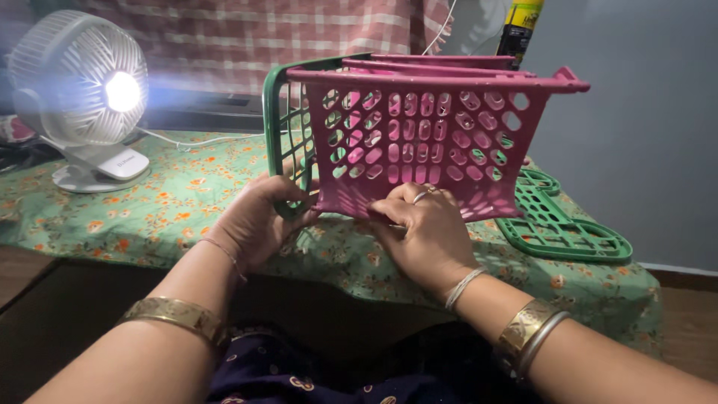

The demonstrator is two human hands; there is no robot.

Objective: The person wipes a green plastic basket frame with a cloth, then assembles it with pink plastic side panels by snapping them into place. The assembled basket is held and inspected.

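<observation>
Head view looks down on a pink perforated plastic basket [426, 142] standing on a surface draped in a green floral cloth [172, 202], with a green perforated panel [288, 131] set against its left end. Judging by how things lie, the assembly looks well along: the pink walls already stand upright and joined, with rails running along the top, and the green panel is upright at the corner, though whether it is fully snapped in cannot be told. The left hand [258, 221] curls around the lower edge of the green panel where it meets the pink wall, fingers closed on that corner. The right hand [422, 228] presses against the bottom of the pink front wall, fingers bent over its lower rim; a ring shows on one finger. Another green perforated panel [561, 224] lies flat on the cloth just to the right of the basket, apart from both hands, so at least that piece seems left to fit. A white table fan with a bright lamp at its centre [82, 90] stands at the far left, well clear of the work. A checked fabric [247, 30] hangs behind, and a dark and yellow can [520, 30] stands behind the basket. Nothing lies between the hands and the basket.
</observation>
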